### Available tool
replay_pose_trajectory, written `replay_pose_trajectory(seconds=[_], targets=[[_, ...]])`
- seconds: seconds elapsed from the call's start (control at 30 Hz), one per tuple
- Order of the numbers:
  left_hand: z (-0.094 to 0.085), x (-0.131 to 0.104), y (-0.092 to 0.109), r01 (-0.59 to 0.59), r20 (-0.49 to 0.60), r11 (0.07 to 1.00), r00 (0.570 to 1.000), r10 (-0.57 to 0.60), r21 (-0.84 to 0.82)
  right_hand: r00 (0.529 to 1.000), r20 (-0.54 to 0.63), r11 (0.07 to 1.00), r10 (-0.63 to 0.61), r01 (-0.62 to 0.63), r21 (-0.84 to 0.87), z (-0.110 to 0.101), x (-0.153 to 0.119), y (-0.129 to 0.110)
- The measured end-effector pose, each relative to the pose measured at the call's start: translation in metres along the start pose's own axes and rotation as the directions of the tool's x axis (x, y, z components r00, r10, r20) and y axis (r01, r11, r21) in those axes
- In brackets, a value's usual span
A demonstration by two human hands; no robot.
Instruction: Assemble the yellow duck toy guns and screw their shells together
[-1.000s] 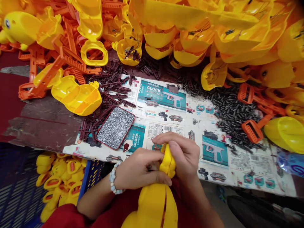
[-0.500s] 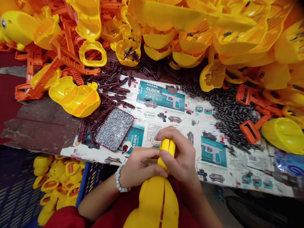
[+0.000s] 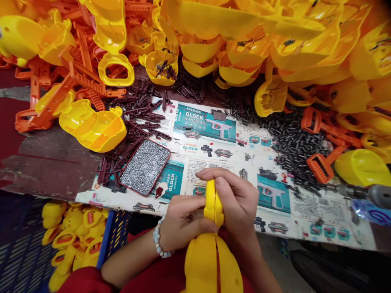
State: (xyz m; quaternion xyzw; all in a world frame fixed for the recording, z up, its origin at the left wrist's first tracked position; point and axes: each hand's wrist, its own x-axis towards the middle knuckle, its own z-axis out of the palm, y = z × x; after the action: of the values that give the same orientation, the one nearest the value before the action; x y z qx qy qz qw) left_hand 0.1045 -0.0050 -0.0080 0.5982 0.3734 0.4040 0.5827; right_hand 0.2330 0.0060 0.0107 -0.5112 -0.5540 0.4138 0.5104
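Note:
A yellow plastic toy shell (image 3: 201, 260), duck-like in shape, is held upright close to my body at the table's front edge. Its two halves are together, with a narrow dark gap running down the seam of the wide lower part. My left hand (image 3: 185, 221) grips the narrow yellow upper end from the left, thumb laid across its base. From the other side my right hand (image 3: 236, 199) wraps the same end, fingers curled over the far side and thumb along the top. The fingers partly hide this end.
A red-rimmed tray of small screws (image 3: 146, 167) lies left on printed card sheets. Dark brown parts (image 3: 143, 110) and black cylinders (image 3: 296, 142) are heaped around. Open yellow shells (image 3: 201, 53) and orange handles (image 3: 319, 167) crowd the back. A blue crate (image 3: 111, 232) stands lower left.
The toy shell and both hands have shifted slightly right. My right thumb has moved up along the narrow end. A grey tool at the right edge now shows more.

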Motion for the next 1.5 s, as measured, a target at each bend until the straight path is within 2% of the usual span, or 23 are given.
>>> replay_pose_trajectory(seconds=[0.13, 0.23, 0.37, 0.67, 0.8, 0.93, 1.0, 1.07, 1.13, 1.23, 1.33, 1.43, 1.5], targets=[[0.002, 0.001, 0.004, -0.006, 0.003, 1.0, 1.0, 0.006, 0.011, 0.992, -0.038, 0.982, -0.116, 0.109, -0.155, -0.001, -0.004, -0.007], [0.003, 0.001, 0.006, -0.007, 0.005, 1.0, 1.0, 0.007, 0.005, 0.988, -0.046, 0.966, -0.151, 0.137, -0.218, -0.003, -0.008, -0.011], [0.005, 0.0, 0.005, -0.033, 0.012, 0.999, 0.999, 0.034, -0.019, 0.982, -0.069, 0.959, -0.177, 0.156, -0.237, -0.004, -0.013, -0.012], [0.008, -0.001, 0.008, -0.123, -0.029, 0.991, 0.992, 0.121, -0.059, 0.951, -0.209, 0.953, -0.229, 0.174, -0.248, -0.001, -0.023, -0.014], [0.005, 0.0, 0.008, -0.155, 0.004, 0.987, 0.988, 0.155, -0.034, 0.946, -0.268, 0.964, -0.182, 0.119, -0.236, 0.0, -0.027, -0.016], [0.001, 0.0, 0.005, -0.175, 0.086, 0.984, 0.981, 0.172, 0.024, 0.97, -0.237, 0.998, -0.057, 0.047, -0.048, -0.002, -0.016, -0.008], [0.0, 0.001, 0.003, -0.119, 0.15, 0.993, 0.982, 0.117, 0.002, 0.994, -0.095, 0.988, 0.058, -0.044, 0.15, -0.004, -0.003, -0.002], [-0.002, 0.003, 0.004, -0.016, 0.212, 0.997, 0.977, 0.032, -0.073, 0.987, 0.09, 0.941, 0.131, -0.153, 0.302, -0.006, 0.009, 0.003], [-0.003, 0.006, 0.007, 0.09, 0.289, 0.98, 0.957, -0.035, -0.179, 0.968, 0.193, 0.918, 0.161, -0.219, 0.331, -0.008, 0.018, 0.006], [-0.006, 0.01, 0.01, 0.251, 0.421, 0.9, 0.903, -0.086, -0.356, 0.955, 0.214, 0.922, 0.203, -0.261, 0.288, -0.008, 0.022, 0.006], [-0.005, 0.01, 0.008, 0.406, 0.463, 0.722, 0.876, -0.134, -0.56, 0.947, 0.227, 0.929, 0.225, -0.279, 0.243, -0.007, 0.022, 0.005], [-0.001, 0.009, 0.003, 0.467, 0.467, 0.592, 0.868, -0.168, -0.657, 0.938, 0.269, 0.941, 0.217, -0.274, 0.198, -0.006, 0.023, 0.004], [0.003, 0.008, 0.001, 0.469, 0.457, 0.595, 0.87, -0.185, -0.653, 0.923, 0.328, 0.95, 0.201, -0.266, 0.166, -0.011, 0.023, 0.004]])
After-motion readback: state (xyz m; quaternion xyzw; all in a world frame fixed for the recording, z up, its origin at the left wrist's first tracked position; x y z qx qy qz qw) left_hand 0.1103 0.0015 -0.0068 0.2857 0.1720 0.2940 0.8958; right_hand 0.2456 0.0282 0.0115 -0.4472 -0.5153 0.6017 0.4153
